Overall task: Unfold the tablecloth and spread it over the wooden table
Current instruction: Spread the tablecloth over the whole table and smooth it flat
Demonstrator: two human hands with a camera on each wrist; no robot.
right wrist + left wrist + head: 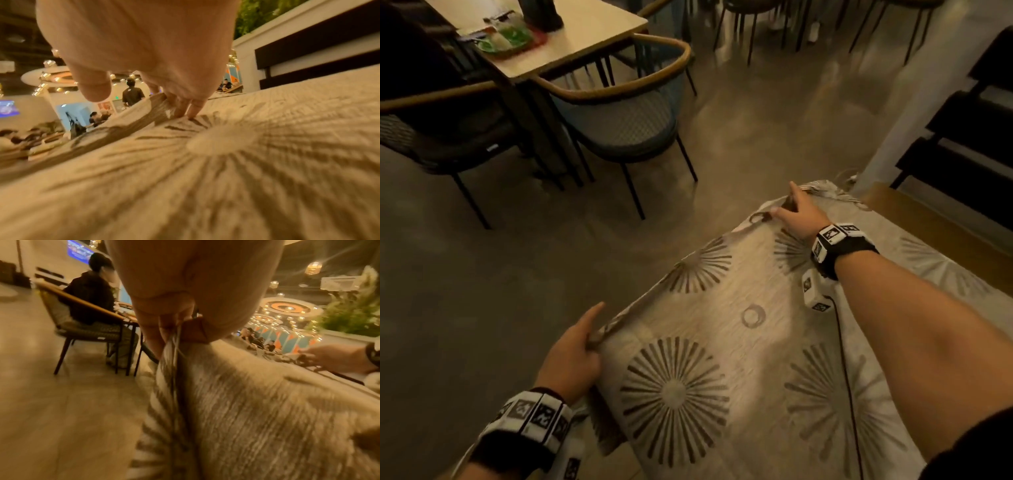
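Observation:
The beige tablecloth [722, 342] with brown sunburst prints lies over the wooden table [935, 226], whose bare wood shows only at the right. A folded edge runs along the cloth's left side. My left hand [590, 337] pinches that edge at the near end, index finger stretched out. The left wrist view shows the left hand [174, 331] pinching the tablecloth [246, 410]. My right hand [786, 209] grips the same edge at the far end. Seen from the right wrist, the right hand [180, 110] curls its fingers into the fold of the tablecloth [205, 178], thumb free.
Bare floor lies to the left. A second table [585, 48] with a tray and two armchairs [626, 116] stands at the back left. A dark slatted partition [969, 120] borders the right. A person [90, 293] sits at the other table.

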